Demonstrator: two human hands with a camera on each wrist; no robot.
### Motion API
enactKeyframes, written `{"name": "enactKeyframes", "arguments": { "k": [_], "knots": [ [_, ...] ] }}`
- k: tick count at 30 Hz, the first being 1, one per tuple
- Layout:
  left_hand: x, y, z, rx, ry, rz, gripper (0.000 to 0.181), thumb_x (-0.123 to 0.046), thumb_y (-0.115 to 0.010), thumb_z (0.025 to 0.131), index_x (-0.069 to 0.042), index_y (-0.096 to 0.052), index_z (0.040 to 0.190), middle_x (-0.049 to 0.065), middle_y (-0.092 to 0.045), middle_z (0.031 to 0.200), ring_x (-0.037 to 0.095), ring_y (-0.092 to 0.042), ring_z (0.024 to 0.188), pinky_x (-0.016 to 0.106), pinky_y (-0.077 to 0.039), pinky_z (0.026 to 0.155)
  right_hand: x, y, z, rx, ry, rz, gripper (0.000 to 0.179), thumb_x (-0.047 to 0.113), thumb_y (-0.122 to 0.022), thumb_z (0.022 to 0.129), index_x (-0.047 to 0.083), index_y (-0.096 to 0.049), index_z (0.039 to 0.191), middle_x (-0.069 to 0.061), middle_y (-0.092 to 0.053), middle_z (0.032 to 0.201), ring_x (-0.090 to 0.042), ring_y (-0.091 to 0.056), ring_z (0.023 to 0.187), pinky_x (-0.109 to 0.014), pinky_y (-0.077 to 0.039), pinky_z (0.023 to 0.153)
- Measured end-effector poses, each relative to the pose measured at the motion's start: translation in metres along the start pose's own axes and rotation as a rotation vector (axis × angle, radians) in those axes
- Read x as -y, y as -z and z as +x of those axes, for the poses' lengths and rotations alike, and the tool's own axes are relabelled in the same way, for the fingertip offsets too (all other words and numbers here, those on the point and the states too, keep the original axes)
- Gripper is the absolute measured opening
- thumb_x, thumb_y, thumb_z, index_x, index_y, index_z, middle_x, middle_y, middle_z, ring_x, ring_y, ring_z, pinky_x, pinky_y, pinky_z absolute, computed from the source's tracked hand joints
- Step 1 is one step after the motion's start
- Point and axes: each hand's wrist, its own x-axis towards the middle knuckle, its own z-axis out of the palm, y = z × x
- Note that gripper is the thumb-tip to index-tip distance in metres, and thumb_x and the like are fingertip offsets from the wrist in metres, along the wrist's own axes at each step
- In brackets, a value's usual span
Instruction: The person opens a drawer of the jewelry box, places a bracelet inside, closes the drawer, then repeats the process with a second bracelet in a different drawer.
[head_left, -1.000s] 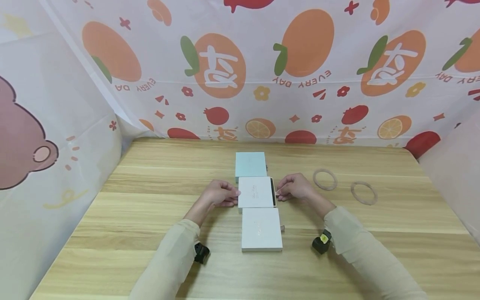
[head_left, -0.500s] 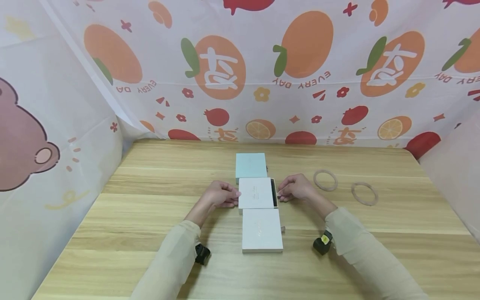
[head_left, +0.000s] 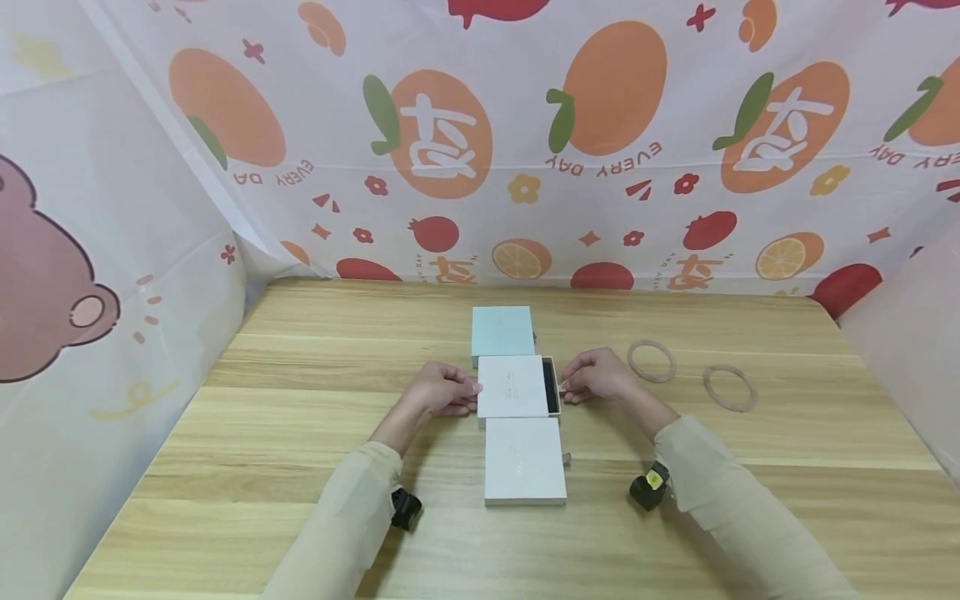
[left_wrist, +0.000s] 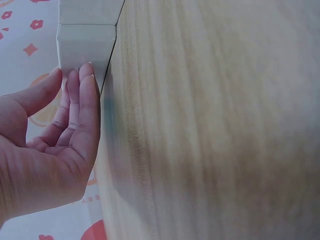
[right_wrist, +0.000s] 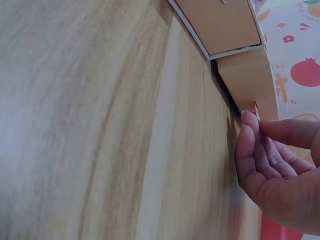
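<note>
The middle white drawer box (head_left: 512,386) lies on the table with its inner drawer (head_left: 551,385) partly out to the right, baring a dark inside. At its left end is my left hand (head_left: 442,388). In the left wrist view the thumb lies at the top edge and the fingertips (left_wrist: 87,70) press against the end face, holding the box. My right hand (head_left: 596,375) pinches a small ribbon pull tab (right_wrist: 256,109) between thumb and fingers. That tab sticks out of the tan drawer front (right_wrist: 250,82) in the right wrist view.
Behind the middle box sits a pale blue box (head_left: 501,330). A second white box (head_left: 525,460), with a small ribbon tab (head_left: 566,458) on its right side, lies in front. Two thin rings (head_left: 652,377) (head_left: 730,407) rest at the right. A printed cloth (head_left: 555,208) hangs behind the wooden table (head_left: 315,367).
My right hand has moved slightly right with the ribbon tab, and the drawer has slid farther out, widening the dark opening. The left hand and the box's outer sleeve have stayed in place.
</note>
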Motion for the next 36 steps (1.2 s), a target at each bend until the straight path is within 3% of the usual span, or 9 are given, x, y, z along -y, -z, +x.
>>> {"name": "enactKeyframes", "arguments": {
  "k": [36],
  "knots": [
    [0.001,0.001,0.002,0.004,0.000,-0.006,0.014,-0.001,-0.063,0.085,0.008,-0.060,0.095,0.012,-0.064,0.077,0.016,-0.063,0.064,0.026,-0.055,0.061,-0.009,0.030,-0.012,-0.032,0.008,0.003,0.016,-0.016,-0.051,0.078,-0.017,-0.053,0.094,-0.015,-0.063,0.073,-0.018,-0.062,0.060,-0.029,-0.056,0.059]
  ]
}}
